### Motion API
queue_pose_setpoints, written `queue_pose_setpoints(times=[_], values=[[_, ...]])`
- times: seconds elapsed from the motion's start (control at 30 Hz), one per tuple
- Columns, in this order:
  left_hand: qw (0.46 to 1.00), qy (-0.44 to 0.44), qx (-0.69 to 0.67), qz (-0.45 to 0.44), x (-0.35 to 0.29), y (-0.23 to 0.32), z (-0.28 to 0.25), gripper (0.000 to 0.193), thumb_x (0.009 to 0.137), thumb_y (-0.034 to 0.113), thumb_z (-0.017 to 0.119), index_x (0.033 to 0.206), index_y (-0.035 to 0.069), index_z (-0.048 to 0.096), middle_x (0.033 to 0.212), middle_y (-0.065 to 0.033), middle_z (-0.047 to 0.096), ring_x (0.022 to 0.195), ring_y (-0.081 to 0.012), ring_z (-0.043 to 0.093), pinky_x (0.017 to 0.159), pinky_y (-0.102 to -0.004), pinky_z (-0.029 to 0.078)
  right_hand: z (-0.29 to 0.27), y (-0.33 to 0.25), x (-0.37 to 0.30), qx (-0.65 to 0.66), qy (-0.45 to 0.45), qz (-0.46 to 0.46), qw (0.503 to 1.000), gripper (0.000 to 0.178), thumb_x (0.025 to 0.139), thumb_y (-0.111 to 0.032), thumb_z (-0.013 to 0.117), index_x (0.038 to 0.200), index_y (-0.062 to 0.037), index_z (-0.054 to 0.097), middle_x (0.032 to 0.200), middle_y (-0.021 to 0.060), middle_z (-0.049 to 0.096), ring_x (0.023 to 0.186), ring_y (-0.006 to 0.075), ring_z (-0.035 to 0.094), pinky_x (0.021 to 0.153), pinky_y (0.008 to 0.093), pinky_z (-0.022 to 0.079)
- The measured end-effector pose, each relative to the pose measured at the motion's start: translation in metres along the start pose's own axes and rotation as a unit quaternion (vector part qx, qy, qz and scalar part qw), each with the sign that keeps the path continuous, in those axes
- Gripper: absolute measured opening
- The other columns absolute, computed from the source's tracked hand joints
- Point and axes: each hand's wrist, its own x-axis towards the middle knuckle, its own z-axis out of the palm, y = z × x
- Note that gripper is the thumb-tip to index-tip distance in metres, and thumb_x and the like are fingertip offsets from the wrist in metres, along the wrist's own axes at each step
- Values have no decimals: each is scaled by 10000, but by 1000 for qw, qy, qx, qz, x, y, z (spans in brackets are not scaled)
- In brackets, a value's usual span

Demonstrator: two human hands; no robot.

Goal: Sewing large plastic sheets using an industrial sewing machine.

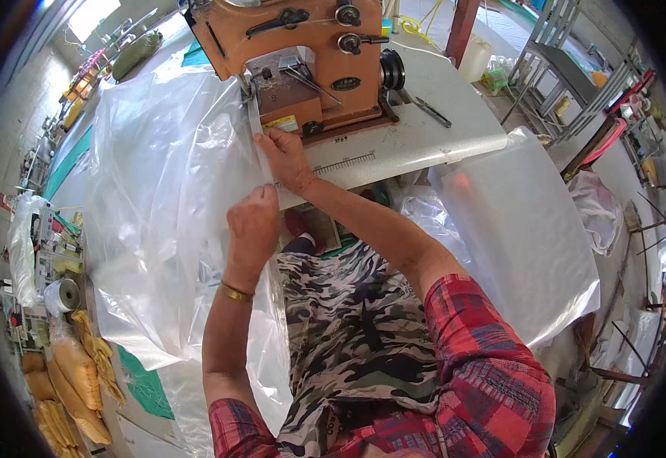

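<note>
A large sheet of clear plastic film (157, 214) spreads over the table's left side and hangs down its front. Its right edge runs up to the needle area of an orange-brown sewing machine (363, 69). Close to the machine's bed, my right hand (287, 159) pinches that edge between thumb and fingers. My left hand (255, 225) is closed on the same edge, a little nearer to me and just below the right hand. The film between both hands looks folded into a narrow strip. A pair of tweezers (310, 82) lies on the machine's bed.
Dark snips (434, 112) lie on the white tabletop (455, 141) right of the machine. More plastic sheets (516, 237) hang off the table's right front edge. A metal chair (562, 72) stands at the far right. Yellow cloth bundles (74, 374) and a roll (62, 295) are at the left.
</note>
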Motion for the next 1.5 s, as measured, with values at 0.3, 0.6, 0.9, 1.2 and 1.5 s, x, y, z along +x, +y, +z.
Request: queue_pose_setpoints(times=[0.3, 0.6, 0.9, 1.2, 1.5], values=[[988, 151, 6, -25, 71, -19, 17, 107, 913, 86, 501, 872, 30, 583, 777, -189, 638, 718, -389, 643, 660, -472, 523, 1, -10, -2, 35, 24, 6, 999, 296, 986, -245, 562, 819, -3, 583, 641, 24, 520, 602, 100, 455, 549, 294, 409], [986, 125, -64, -88, 72, -11, 8, 140, 892, 126, 548, 956, 25, 621, 893, -189, 666, 847, -365, 661, 714, -460, 525, -32, -56, 26, -448, -19, -354, 821, 331, 750, -88, 665, 1076, -82, 604, 1202, 60, 600, 1145, 244, 542, 949, 417, 398], [960, 202, -89, -171, -1, 34, 10, 483, 804, 44, 611, 1260, 26, 454, 1163, -209, 516, 938, -419, 604, 721, -478, 512, -39, -39, 34, -460, -99, -406, 784, 303, 815, -104, 598, 1114, -101, 646, 1257, 27, 592, 1211, 214, 503, 1025, 422, 348], [974, 154, 2, -165, -20, 30, 13, 114, 865, 117, 625, 894, 44, 543, 789, -92, 601, 730, -297, 637, 585, -408, 488, -40, -40, 36, -431, -88, -421, 793, 268, 820, -79, 626, 1086, -101, 655, 1257, 0, 611, 1140, 221, 545, 980, 420, 378], [896, 34, -362, -253, -24, 22, -17, 328, 846, 184, 731, 1093, 30, 579, 720, -96, 621, 631, -191, 591, 604, -289, 467, -40, -37, 36, -421, -75, -424, 799, 267, 823, -95, 631, 1089, -109, 649, 1234, 3, 622, 1139, 221, 547, 970, 419, 383]])
